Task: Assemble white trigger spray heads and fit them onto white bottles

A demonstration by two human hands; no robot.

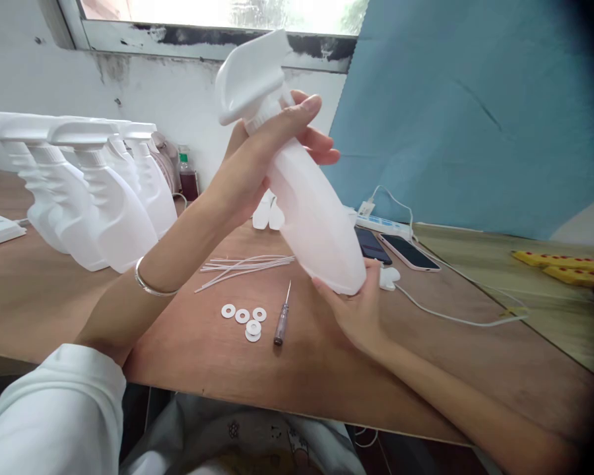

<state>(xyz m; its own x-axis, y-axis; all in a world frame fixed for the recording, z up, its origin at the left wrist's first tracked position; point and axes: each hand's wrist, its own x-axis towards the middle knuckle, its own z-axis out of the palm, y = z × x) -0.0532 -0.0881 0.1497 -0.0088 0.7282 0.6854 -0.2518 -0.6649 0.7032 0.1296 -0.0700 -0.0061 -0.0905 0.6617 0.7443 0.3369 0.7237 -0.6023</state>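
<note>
Spray bottle of translucent white plastic (317,218): held up above the brown wooden tabletop (202,359), tilted, with its glossy white trigger head (252,76) at the upper left and its base low to the right.
Left hand (272,148): wrapped round the neck just under the head, thumb lying across the near side, some fingertips showing beyond it.
Right hand (354,313): cupped at the base, thumb on one side and fingers on the other.
Handling: keeping the neck grip snug and the base supported should hold it steady; the wall looks thin and may give if squeezed, and fingers are best kept off the trigger.
Inside the held bottle: no liquid line shows through the cloudy wall, so I cannot tell whether it is dry.
Standing white plastic spray bottles (111,204): grouped upright at the left, heads fitted; their contents cannot be told.
Dark red bottle (189,185): upright by the wall; whether the colour is liquid or glass is unclear.
Near the hands: thin white tubes (250,264), flat white washers (242,321) and a clear-handled screwdriver (281,326) lie on the tabletop.
</note>
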